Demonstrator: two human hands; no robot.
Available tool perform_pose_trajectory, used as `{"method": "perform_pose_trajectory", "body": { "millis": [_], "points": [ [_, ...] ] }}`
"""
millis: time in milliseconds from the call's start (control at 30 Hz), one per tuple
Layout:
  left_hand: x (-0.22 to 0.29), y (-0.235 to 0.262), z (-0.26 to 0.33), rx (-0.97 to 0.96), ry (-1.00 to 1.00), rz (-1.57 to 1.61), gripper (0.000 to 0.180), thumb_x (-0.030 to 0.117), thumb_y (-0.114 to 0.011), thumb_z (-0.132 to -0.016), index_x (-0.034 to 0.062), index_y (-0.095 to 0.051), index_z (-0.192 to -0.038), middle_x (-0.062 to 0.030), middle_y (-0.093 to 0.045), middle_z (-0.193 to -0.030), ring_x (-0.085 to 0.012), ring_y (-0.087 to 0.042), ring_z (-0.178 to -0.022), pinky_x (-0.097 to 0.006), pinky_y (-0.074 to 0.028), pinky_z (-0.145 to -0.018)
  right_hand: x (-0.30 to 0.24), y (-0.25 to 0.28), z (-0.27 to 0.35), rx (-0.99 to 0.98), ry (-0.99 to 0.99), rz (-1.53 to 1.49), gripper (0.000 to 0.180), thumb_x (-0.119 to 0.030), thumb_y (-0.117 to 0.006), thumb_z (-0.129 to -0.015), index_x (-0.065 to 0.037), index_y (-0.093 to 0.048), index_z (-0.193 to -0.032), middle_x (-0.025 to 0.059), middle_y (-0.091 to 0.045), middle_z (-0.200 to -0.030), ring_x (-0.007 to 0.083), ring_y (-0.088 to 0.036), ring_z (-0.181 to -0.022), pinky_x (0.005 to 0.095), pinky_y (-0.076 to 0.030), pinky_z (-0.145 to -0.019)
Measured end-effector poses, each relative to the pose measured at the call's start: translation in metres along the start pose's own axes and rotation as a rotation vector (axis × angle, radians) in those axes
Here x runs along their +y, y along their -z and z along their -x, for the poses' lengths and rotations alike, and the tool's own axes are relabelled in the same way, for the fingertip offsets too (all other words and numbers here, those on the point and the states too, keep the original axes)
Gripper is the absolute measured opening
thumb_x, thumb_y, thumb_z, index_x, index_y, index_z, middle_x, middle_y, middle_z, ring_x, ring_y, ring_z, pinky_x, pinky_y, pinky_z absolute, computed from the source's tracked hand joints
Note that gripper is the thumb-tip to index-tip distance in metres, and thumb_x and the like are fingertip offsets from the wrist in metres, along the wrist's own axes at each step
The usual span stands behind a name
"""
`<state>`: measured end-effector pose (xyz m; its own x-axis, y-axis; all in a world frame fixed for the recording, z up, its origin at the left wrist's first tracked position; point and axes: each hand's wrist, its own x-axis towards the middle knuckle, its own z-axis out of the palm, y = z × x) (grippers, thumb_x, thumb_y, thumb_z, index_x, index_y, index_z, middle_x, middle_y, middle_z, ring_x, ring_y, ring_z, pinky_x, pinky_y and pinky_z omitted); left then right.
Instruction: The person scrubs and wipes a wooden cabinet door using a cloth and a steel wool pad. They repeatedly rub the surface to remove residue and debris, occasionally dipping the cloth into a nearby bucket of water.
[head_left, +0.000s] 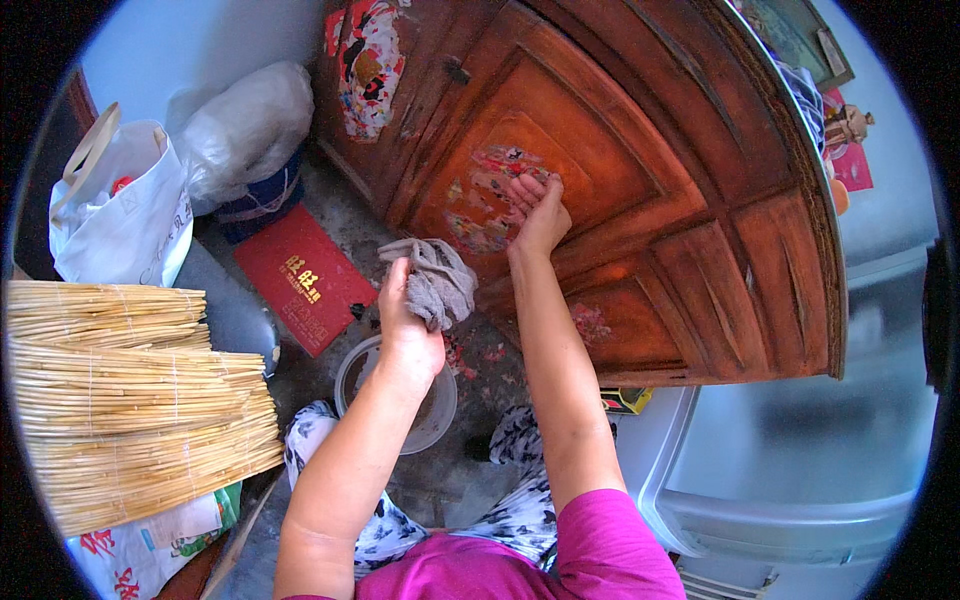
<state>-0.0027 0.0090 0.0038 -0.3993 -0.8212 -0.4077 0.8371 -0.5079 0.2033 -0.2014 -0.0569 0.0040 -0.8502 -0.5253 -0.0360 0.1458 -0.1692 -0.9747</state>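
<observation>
My left hand [405, 318] is closed around a crumpled grey rag [440, 282], held above a round grey bucket [437, 412] on the floor. My right hand [540, 212] is pressed with curled fingers against the front of a brown wooden cabinet door [620, 160], on the remains of a torn sticker [490, 190]. I cannot tell whether the right hand holds anything. Both forearms rise from the lower edge; I wear a pink top and patterned trousers.
Rolled straw mats [130, 400] lie at the left. A white bag [120, 215] and a clear plastic bag [250, 125] stand by the wall, with a red flat packet [300, 275] on the concrete floor. A white plastic box [780, 470] sits at the right.
</observation>
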Motion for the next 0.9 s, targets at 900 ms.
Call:
{"method": "perform_pose_trajectory", "body": {
  "millis": [900],
  "points": [
    [0.002, -0.002, 0.004, -0.021, -0.029, -0.025, 0.028, 0.032, -0.044, -0.106, 0.0111, -0.062, -0.109, -0.0025, -0.066, -0.101, -0.0159, -0.065, -0.094, -0.034, -0.054, -0.085, 0.007, 0.003, -0.006, -0.044, 0.051, 0.026, 0.046, -0.039, -0.050, -0.100, 0.002, -0.072, -0.099, 0.0148, -0.076, -0.097, 0.0227, -0.073, -0.088, 0.0338, -0.052, -0.084]
  ]
}}
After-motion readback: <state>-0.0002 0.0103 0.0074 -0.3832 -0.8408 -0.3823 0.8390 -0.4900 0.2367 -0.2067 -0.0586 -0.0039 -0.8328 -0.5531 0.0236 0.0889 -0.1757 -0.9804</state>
